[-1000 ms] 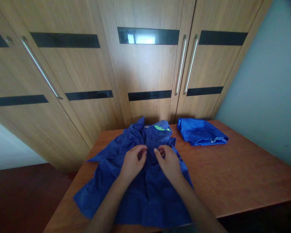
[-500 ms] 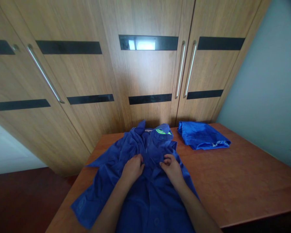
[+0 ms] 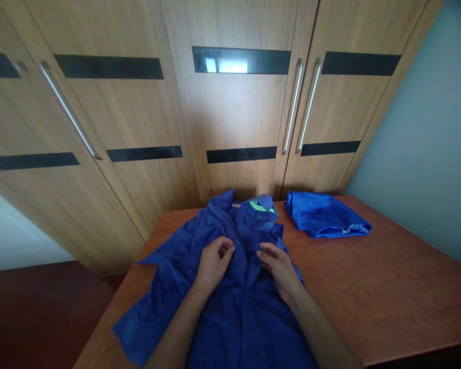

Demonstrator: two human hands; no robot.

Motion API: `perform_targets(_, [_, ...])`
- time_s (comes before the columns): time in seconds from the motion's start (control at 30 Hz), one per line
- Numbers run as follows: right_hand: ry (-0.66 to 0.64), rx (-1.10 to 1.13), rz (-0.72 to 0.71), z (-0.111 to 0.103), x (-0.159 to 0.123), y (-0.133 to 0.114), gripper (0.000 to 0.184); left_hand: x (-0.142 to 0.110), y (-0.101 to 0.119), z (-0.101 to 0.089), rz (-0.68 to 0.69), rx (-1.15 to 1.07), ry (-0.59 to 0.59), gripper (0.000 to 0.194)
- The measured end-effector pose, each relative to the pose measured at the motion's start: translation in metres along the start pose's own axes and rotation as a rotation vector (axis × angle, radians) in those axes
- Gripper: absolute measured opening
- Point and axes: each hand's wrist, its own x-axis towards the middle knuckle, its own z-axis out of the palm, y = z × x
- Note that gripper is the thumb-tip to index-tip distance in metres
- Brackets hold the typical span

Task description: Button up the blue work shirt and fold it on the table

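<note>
Leftmost, a sleeve (image 3: 136, 327) of the blue button-up shirt (image 3: 249, 307) lies near the left edge of the worktop (image 3: 392, 287), front upward. The left hand (image 3: 215, 262) and right hand (image 3: 278, 265) each pinch one front edge of it. Farther right, reddish wood gives room before and beside a folded blue garment (image 3: 325, 212), near the back. Forearms cover parts of the shirt; its hem is cut off below.
</note>
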Motion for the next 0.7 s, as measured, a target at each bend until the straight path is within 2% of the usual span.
perform_targets(0.13, [0.021,0.076,-0.011,0.013,0.004,-0.012,0.031,-0.001,0.004,0.001,0.002,-0.08,0.039,0.011])
perform_targets(0.23, [-0.015,0.021,-0.115,0.026,0.008,-0.021,0.025,-0.003,0.006,0.001,0.027,-0.056,0.033,0.009])
perform_targets(0.4, [-0.061,-0.282,-0.394,0.042,0.009,-0.02,0.012,-0.006,0.009,0.002,0.122,0.104,-0.042,0.01])
perform_targets(0.5, [-0.093,-0.529,-0.495,0.042,0.008,-0.01,0.008,-0.007,0.008,0.003,0.119,0.182,-0.062,0.013])
perform_targets(0.57, [-0.085,-0.598,-0.493,0.038,0.01,0.0,0.01,-0.007,0.006,0.004,0.086,0.172,-0.05,0.013])
perform_targets(0.7, [-0.041,-0.514,-0.368,0.031,0.018,0.016,0.014,-0.006,0.003,0.005,0.018,0.071,-0.054,0.009])
